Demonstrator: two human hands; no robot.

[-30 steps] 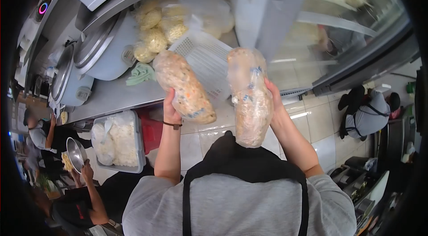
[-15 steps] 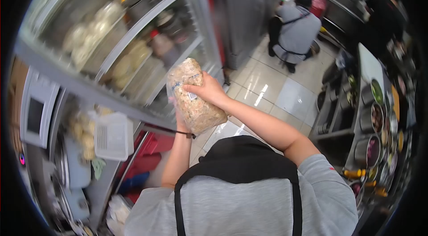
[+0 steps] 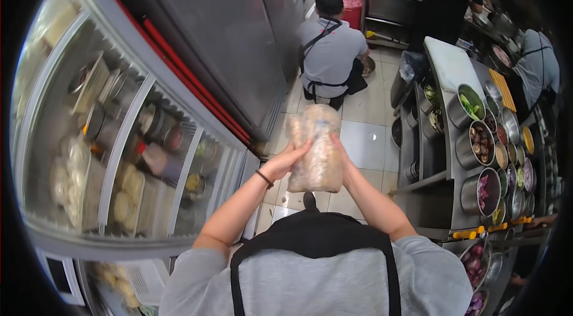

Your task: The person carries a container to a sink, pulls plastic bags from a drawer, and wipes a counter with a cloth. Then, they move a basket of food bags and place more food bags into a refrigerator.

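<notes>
A clear plastic bag of pale, crumbly-looking food [image 3: 317, 152] is held out in front of my chest, above the tiled floor. My left hand [image 3: 287, 160] grips its left side, with a dark band on the wrist. On the opposite side, my right hand [image 3: 342, 158] presses against the bag, its fingers partly hidden behind it. The bag is blurred, so its exact contents cannot be made out.
A glass-door fridge [image 3: 143, 155] with stocked shelves stands at left. Ahead, a person [image 3: 331, 47] crouches on the floor [image 3: 361, 137]. Two more people are at the back right. A counter with metal food pots [image 3: 480, 190] and a white board [image 3: 456, 65] lines the right.
The view has turned toward the right. The bag now points forward, upright between both hands, and my right hand has shifted from its top to its right side.
</notes>
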